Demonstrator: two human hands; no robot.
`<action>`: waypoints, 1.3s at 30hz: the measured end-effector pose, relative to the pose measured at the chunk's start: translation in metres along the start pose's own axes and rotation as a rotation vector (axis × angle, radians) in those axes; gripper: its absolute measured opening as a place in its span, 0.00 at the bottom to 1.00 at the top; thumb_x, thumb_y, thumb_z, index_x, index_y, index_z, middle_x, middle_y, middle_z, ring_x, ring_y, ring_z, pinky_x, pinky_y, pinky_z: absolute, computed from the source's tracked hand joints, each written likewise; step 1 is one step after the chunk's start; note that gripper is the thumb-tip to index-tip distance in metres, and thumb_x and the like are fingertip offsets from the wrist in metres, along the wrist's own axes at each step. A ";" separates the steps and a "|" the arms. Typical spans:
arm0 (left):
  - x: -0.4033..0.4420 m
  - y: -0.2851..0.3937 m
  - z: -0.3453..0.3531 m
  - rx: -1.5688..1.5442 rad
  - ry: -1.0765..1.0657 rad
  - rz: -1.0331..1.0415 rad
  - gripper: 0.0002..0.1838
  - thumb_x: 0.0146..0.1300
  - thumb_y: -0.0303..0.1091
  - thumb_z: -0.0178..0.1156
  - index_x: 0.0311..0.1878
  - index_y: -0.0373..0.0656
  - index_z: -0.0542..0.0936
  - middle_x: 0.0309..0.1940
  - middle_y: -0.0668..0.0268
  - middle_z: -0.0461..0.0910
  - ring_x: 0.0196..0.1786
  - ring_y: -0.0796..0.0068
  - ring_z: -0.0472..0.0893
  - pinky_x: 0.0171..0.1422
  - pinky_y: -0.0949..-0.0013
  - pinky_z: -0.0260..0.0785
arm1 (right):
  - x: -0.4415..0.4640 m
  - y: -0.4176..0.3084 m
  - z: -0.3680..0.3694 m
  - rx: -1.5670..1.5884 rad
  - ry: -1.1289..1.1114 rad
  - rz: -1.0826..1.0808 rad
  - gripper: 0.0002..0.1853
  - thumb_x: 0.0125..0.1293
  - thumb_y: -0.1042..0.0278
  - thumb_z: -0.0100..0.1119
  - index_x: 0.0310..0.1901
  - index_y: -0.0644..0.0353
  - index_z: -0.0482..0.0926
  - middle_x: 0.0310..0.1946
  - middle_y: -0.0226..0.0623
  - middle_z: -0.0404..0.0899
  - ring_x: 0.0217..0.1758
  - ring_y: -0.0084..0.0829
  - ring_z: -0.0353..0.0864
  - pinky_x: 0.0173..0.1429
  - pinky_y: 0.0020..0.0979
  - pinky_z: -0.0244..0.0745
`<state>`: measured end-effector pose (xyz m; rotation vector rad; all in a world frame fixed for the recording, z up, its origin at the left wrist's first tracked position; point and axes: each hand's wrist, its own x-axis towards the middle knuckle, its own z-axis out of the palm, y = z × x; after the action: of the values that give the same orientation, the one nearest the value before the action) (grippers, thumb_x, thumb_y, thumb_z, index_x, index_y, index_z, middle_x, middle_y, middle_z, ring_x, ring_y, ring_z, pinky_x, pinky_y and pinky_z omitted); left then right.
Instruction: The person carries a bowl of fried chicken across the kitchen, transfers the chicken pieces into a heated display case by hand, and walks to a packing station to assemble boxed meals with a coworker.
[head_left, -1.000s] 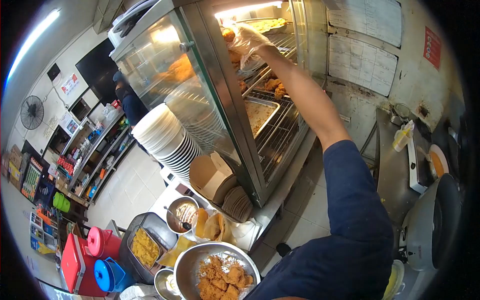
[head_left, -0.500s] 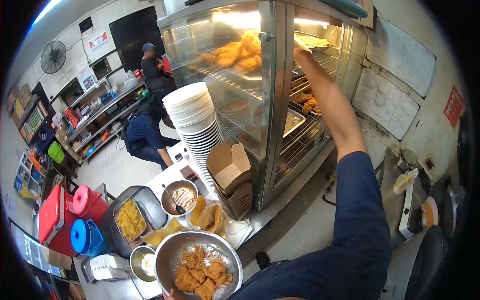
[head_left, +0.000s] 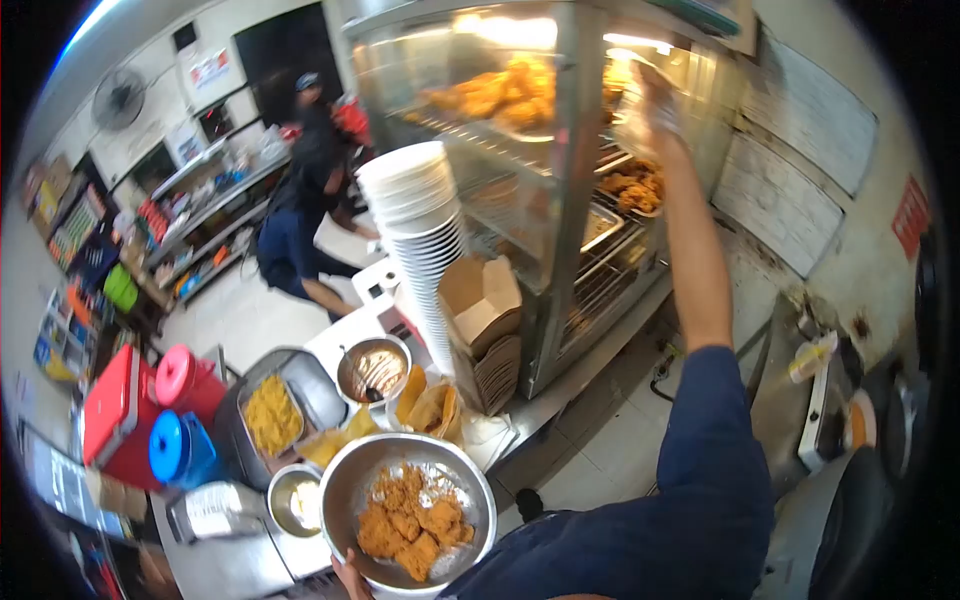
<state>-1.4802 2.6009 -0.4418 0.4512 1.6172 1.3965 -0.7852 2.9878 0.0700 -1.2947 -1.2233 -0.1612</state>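
Note:
My left hand (head_left: 350, 576) grips the near left rim of a steel mixing bowl (head_left: 482, 470), fingers closed against its outside. Several pieces of breaded fried chicken (head_left: 410, 522) lie in the bowl with loose crumbs. My right arm reaches up to the opening of a glass food warmer (head_left: 563, 190). On my right hand (head_left: 650, 108) is a thin clear plastic glove, and motion smears its fingers. That hand is in front of the upper shelf; whether anything is in it cannot be made out. More fried chicken (head_left: 515, 92) sits on the warmer's upper shelf, and darker pieces (head_left: 635, 188) lie lower.
A tall stack of paper cups (head_left: 420, 215) and brown paper boxes (head_left: 480, 305) stand against the warmer. Nearby are a sauce bowl (head_left: 373, 368), a tray of yellow food (head_left: 272, 418) and a small steel bowl (head_left: 294, 500). Two people (head_left: 300, 235) are at the back left.
My right hand has drawn back from inside the warmer toward its opening and now shows. More of my left hand is visible at the bowl. A co-worker in back has moved closer to the other.

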 end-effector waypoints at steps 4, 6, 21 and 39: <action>-0.021 0.033 0.026 0.076 0.098 0.000 0.20 0.56 0.28 0.55 0.53 0.36 0.65 0.42 0.59 0.73 0.42 0.68 0.73 0.45 0.67 0.66 | -0.117 -0.064 -0.028 0.199 0.293 -0.008 0.19 0.63 0.56 0.47 0.42 0.64 0.76 0.34 0.37 0.75 0.31 0.23 0.72 0.42 0.24 0.69; -0.027 0.047 0.038 0.088 0.064 0.070 0.20 0.57 0.29 0.55 0.53 0.35 0.67 0.45 0.58 0.73 0.45 0.69 0.73 0.48 0.69 0.66 | -0.183 -0.086 -0.018 0.529 0.230 -0.075 0.18 0.64 0.57 0.47 0.41 0.67 0.75 0.34 0.37 0.75 0.32 0.25 0.72 0.41 0.26 0.69; -0.029 0.012 0.028 -0.055 0.196 -0.040 0.19 0.56 0.26 0.56 0.51 0.36 0.66 0.41 0.61 0.74 0.42 0.74 0.72 0.47 0.71 0.64 | -0.665 -0.097 0.137 -0.425 -2.041 -0.033 0.42 0.48 0.44 0.61 0.59 0.65 0.60 0.46 0.52 0.73 0.54 0.47 0.69 0.57 0.36 0.63; -0.024 0.009 0.026 -0.092 0.115 -0.031 0.20 0.54 0.22 0.54 0.51 0.37 0.63 0.41 0.60 0.72 0.41 0.72 0.72 0.46 0.70 0.65 | -0.692 -0.083 0.139 -0.039 -1.915 0.839 0.40 0.49 0.37 0.58 0.58 0.57 0.66 0.61 0.44 0.58 0.64 0.39 0.57 0.64 0.34 0.52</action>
<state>-1.4499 2.6003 -0.4219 0.2959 1.6371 1.4900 -1.2158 2.7120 -0.4234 -1.7857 -1.8934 2.0747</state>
